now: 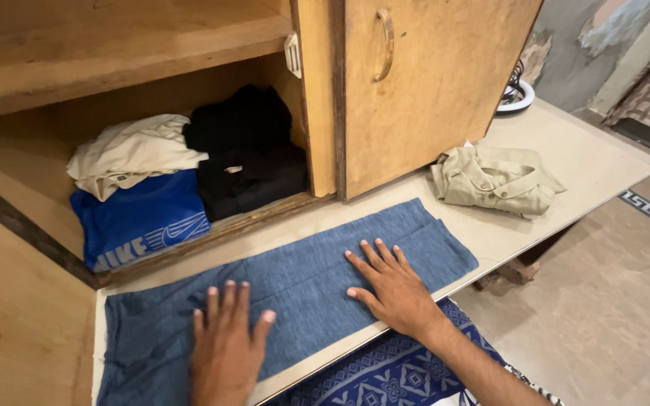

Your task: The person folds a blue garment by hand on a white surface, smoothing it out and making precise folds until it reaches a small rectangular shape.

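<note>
So from my feed, both hands are flat and open, palms down, fingers spread, nothing gripped. The left hand (226, 346) presses on the near-left part of a blue folded cloth (302, 278), and the right hand (389, 286) sits on the same cloth a bit further right, close to its near edge. That cloth lies stretched out long across the pale shelf board (581, 158), running from the lower left up toward the middle. Further right on the board, well apart from the hands, there's a folded khaki shirt (494, 180). Behind the cloth is an open wooden cupboard (430, 83), and inside it I see a bright blue folded shirt (141, 218) with a cream garment (133, 150) on top, plus a black pile of clothes (246, 154) just beside them. A blue patterned fabric (393, 368) shows below the board's edge, under the right forearm.
</note>
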